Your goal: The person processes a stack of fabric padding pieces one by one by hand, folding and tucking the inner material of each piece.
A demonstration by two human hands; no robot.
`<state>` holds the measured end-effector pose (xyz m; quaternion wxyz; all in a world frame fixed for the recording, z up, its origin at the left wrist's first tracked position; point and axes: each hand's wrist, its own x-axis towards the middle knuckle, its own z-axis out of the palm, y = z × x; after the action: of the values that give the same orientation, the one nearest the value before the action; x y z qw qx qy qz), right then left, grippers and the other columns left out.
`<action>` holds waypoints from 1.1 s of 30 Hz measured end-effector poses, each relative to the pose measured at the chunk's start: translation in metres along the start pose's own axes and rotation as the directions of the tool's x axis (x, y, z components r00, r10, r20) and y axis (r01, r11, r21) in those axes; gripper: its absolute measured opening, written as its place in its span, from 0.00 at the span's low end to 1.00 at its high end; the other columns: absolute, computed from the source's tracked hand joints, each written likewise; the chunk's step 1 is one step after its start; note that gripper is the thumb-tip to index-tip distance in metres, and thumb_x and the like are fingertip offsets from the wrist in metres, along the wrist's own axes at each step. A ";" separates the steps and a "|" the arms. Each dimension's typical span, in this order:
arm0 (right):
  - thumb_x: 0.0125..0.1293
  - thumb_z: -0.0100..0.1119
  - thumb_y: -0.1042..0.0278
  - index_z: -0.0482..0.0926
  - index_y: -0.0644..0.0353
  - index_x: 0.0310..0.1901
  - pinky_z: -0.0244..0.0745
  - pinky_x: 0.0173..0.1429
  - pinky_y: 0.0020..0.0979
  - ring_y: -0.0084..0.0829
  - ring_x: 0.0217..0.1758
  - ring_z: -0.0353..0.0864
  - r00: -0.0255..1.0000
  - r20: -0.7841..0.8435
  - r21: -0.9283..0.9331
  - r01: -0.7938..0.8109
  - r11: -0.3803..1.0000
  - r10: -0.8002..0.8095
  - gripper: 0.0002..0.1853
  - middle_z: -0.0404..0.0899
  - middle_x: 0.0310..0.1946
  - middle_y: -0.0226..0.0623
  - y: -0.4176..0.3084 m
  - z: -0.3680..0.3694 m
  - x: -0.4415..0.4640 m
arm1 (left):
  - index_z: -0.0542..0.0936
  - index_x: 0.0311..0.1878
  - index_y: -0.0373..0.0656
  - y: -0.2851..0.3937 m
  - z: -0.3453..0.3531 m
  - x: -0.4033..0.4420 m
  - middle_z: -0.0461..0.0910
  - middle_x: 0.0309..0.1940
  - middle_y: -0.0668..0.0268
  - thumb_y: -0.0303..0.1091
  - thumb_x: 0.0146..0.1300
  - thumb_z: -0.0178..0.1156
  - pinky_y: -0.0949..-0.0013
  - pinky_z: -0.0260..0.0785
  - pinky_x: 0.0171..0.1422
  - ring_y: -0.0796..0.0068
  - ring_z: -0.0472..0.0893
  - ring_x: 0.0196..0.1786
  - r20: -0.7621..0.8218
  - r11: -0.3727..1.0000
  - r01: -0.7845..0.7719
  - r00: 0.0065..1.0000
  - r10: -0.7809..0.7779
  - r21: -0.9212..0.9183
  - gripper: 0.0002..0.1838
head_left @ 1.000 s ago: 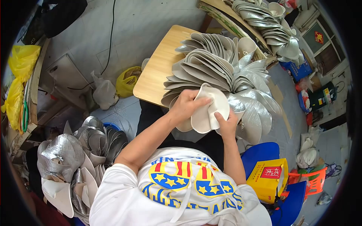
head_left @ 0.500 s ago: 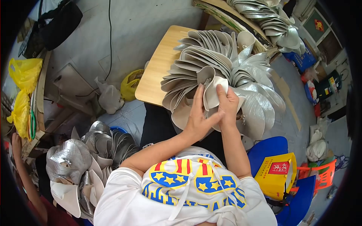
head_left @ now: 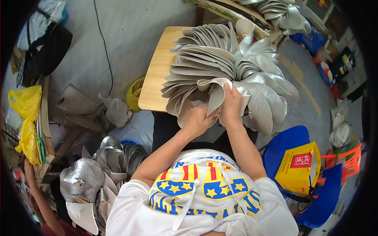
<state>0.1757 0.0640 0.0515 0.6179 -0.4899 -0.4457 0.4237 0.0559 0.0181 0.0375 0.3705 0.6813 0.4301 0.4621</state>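
Note:
A curved piece of beige padded sheet (head_left: pixel 215 101) is between my two hands, at the near edge of a large pile. My right hand (head_left: pixel 231 105) is closed on its right side, thumb up near the top edge. Lower down, my left hand (head_left: pixel 198 122) pinches the bottom part of the same piece. Behind it, fanned-out beige sheet pieces (head_left: pixel 201 65) with silver backs (head_left: pixel 265 98) are stacked over a light wooden table (head_left: pixel 154 84). The fingertips of both hands are partly hidden by the sheet.
More silver-and-beige pieces (head_left: pixel 82 179) are heaped at lower left, near another person's arm (head_left: pixel 41 200). A blue chair (head_left: pixel 289 137) with a yellow bag (head_left: pixel 298 167) stands at my right. Further stacks (head_left: pixel 275 13) lie at the top right. Plastic bags (head_left: pixel 118 112) sit by the wall.
My left hand has moved down from the upper part of the piece to its lower edge. The piece now shows more opened and turned. The camera view has shifted slightly.

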 end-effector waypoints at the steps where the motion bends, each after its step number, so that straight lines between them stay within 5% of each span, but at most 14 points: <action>1: 0.70 0.47 0.64 0.76 0.65 0.35 0.68 0.35 0.25 0.22 0.30 0.72 0.999 -0.028 -0.118 0.041 0.992 -0.044 0.13 0.77 0.25 0.36 0.012 -0.003 0.006 | 0.76 0.33 0.34 0.003 0.001 0.000 0.77 0.20 0.61 0.38 0.68 0.51 0.66 0.68 0.35 0.70 0.76 0.25 0.072 0.998 0.011 0.997 -0.007 -0.067 0.15; 2: 0.69 0.49 0.61 0.71 0.64 0.31 0.69 0.30 0.34 0.34 0.24 0.76 0.965 -0.038 -0.310 0.235 0.921 -0.259 0.14 0.75 0.20 0.44 0.022 -0.004 0.009 | 0.76 0.33 0.34 0.005 0.000 -0.001 0.76 0.20 0.62 0.38 0.68 0.51 0.67 0.68 0.34 0.71 0.76 0.25 0.109 0.996 0.060 0.993 -0.053 -0.069 0.15; 6: 0.67 0.51 0.59 0.67 0.60 0.29 0.68 0.21 0.43 0.48 0.19 0.75 0.764 0.210 -0.722 0.542 0.431 -0.610 0.14 0.74 0.16 0.43 0.032 -0.016 0.026 | 0.77 0.30 0.34 0.001 -0.012 -0.023 0.75 0.19 0.66 0.36 0.68 0.51 0.71 0.68 0.33 0.76 0.76 0.24 0.261 0.960 0.209 0.953 -0.157 -0.188 0.15; 9: 0.66 0.51 0.65 0.67 0.60 0.29 0.67 0.21 0.44 0.49 0.20 0.75 0.647 0.423 -0.658 0.701 0.276 -0.634 0.11 0.73 0.18 0.46 0.027 -0.037 0.042 | 0.75 0.25 0.36 -0.003 -0.024 -0.038 0.75 0.19 0.66 0.33 0.67 0.51 0.76 0.67 0.31 0.80 0.75 0.22 0.332 0.901 0.341 0.911 -0.245 -0.270 0.15; 13: 0.64 0.55 0.61 0.67 0.58 0.29 0.71 0.22 0.40 0.43 0.19 0.76 0.611 0.456 -0.623 0.738 0.258 -0.648 0.12 0.74 0.16 0.40 0.017 -0.046 0.037 | 0.76 0.25 0.36 0.000 -0.029 -0.043 0.76 0.20 0.67 0.29 0.63 0.51 0.77 0.65 0.31 0.80 0.75 0.24 0.330 0.907 0.355 0.904 -0.271 -0.226 0.12; 17: 0.64 0.55 0.60 0.67 0.59 0.28 0.70 0.22 0.41 0.44 0.21 0.77 0.678 0.376 -0.617 0.691 0.375 -0.631 0.13 0.75 0.19 0.41 0.017 -0.045 0.025 | 0.78 0.29 0.36 -0.021 -0.026 -0.045 0.78 0.25 0.66 0.25 0.58 0.53 0.77 0.64 0.36 0.81 0.74 0.29 0.209 0.862 0.311 0.947 -0.244 -0.401 0.06; 22: 0.62 0.59 0.58 0.73 0.62 0.39 0.75 0.36 0.33 0.39 0.31 0.81 0.842 0.129 -0.436 0.522 0.733 -0.523 0.15 0.80 0.28 0.43 0.006 -0.041 -0.005 | 0.80 0.31 0.35 -0.029 -0.014 -0.044 0.78 0.34 0.67 0.26 0.59 0.56 0.76 0.63 0.44 0.80 0.74 0.39 0.059 0.759 0.262 0.957 -0.284 -0.596 0.06; 24: 0.61 0.60 0.61 0.74 0.63 0.44 0.74 0.43 0.29 0.34 0.37 0.81 0.898 0.009 -0.236 0.429 0.872 -0.440 0.15 0.81 0.34 0.41 0.007 -0.040 -0.024 | 0.81 0.33 0.36 -0.034 -0.018 -0.047 0.79 0.34 0.68 0.26 0.59 0.57 0.75 0.63 0.44 0.79 0.75 0.39 0.151 0.644 0.314 0.943 -0.297 -0.698 0.05; 28: 0.59 0.61 0.68 0.75 0.62 0.47 0.72 0.47 0.26 0.26 0.42 0.78 0.988 0.053 0.008 0.146 0.989 -0.146 0.15 0.80 0.39 0.36 0.040 -0.042 -0.051 | 0.80 0.37 0.37 -0.040 -0.016 -0.050 0.78 0.34 0.69 0.26 0.59 0.58 0.76 0.63 0.44 0.80 0.75 0.37 0.229 0.552 0.370 0.923 -0.308 -0.747 0.05; 31: 0.58 0.62 0.69 0.77 0.62 0.46 0.72 0.46 0.25 0.23 0.41 0.77 0.994 0.109 0.137 -0.012 0.991 -0.003 0.14 0.80 0.38 0.33 0.050 -0.041 -0.049 | 0.78 0.38 0.37 -0.032 -0.012 -0.048 0.77 0.31 0.69 0.28 0.59 0.60 0.75 0.64 0.44 0.79 0.75 0.36 0.230 0.689 0.405 0.913 -0.336 -0.601 0.06; 33: 0.58 0.63 0.69 0.78 0.62 0.45 0.72 0.45 0.25 0.20 0.41 0.77 0.993 0.111 0.174 -0.048 0.984 0.029 0.13 0.80 0.37 0.31 0.047 -0.037 -0.042 | 0.76 0.39 0.38 -0.016 -0.002 -0.045 0.76 0.31 0.68 0.28 0.59 0.60 0.74 0.66 0.44 0.78 0.74 0.36 0.090 0.898 0.254 0.967 -0.237 -0.358 0.07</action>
<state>0.1972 0.0232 -0.0051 0.6254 -0.4182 -0.4298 0.4993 0.0406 -0.0177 0.0098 0.5559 0.5504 0.4103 0.4688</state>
